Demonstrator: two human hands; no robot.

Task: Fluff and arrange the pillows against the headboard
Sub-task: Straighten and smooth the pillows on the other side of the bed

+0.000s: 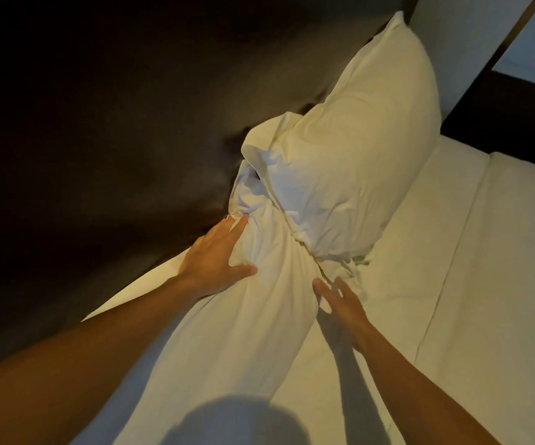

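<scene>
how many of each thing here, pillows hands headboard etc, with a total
white pillows: 2 (near pillow, far pillow)
hands: 2 (left hand, right hand)
dark headboard: 1
white bed sheet: 1
total: 6

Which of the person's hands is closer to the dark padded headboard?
Left. The left hand presses the near white pillow on the side facing the dark padded headboard, right beside it. The right hand is on the pillow's opposite side, over the white sheet.
</scene>
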